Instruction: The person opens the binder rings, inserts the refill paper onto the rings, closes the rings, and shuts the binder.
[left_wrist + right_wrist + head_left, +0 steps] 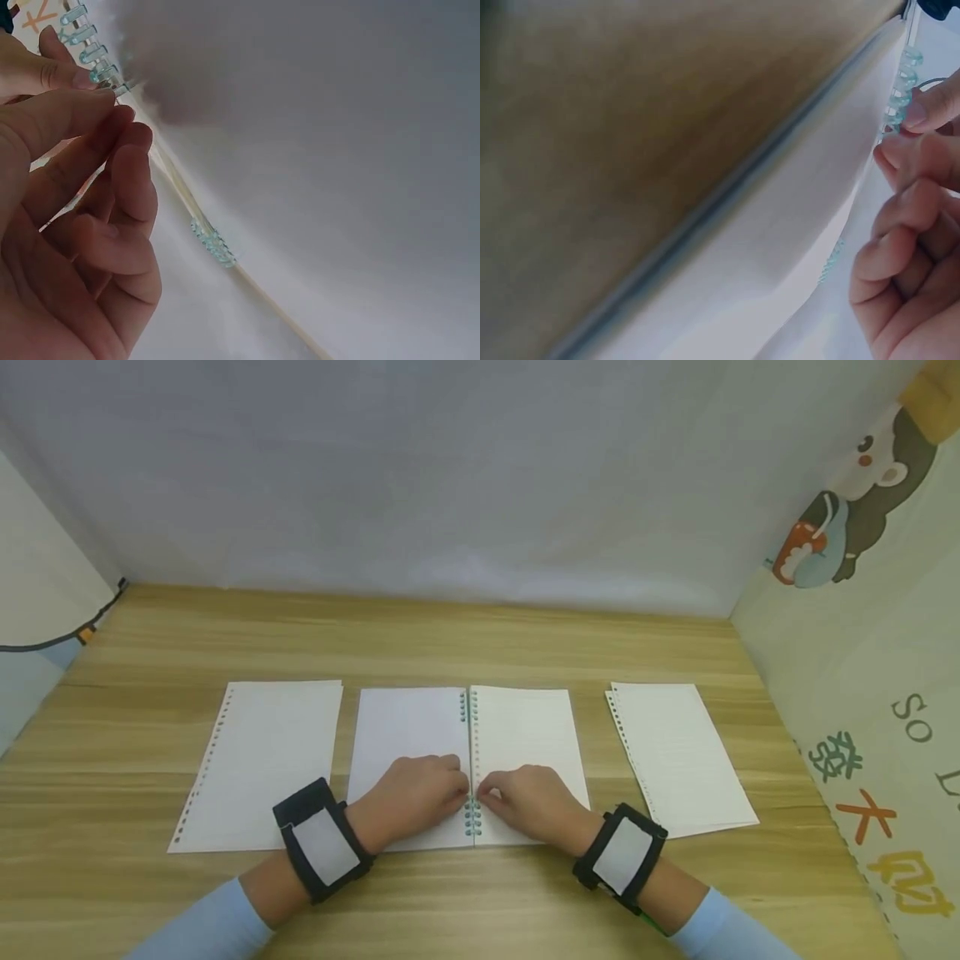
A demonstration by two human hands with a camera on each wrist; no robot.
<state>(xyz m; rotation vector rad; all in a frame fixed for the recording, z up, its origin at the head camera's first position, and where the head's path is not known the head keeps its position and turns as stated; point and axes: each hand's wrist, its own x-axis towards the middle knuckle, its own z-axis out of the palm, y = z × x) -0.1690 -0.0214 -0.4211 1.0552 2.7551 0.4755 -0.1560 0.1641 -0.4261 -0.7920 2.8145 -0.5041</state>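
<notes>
A loose-leaf notebook (408, 727) lies spread flat on the table, with blank white pages on both sides of its spine. Pale teal binder rings (472, 818) run along the lower spine, and a second group of rings (214, 244) sits at the far end. Over the spine, my left hand (420, 793) pinches a ring with thumb and forefinger, its other fingers curled. From the other side my right hand (536, 797) pinches at the same ring, fingertips close to the left ones. The fingers partly hide the ring in both wrist views.
Punched loose sheets (262, 760) lie left of the notebook, and another small stack of sheets (686, 752) lies to the right. The wooden table (420, 635) ends at a pale back wall (420, 485). A printed panel (862, 668) borders the right side.
</notes>
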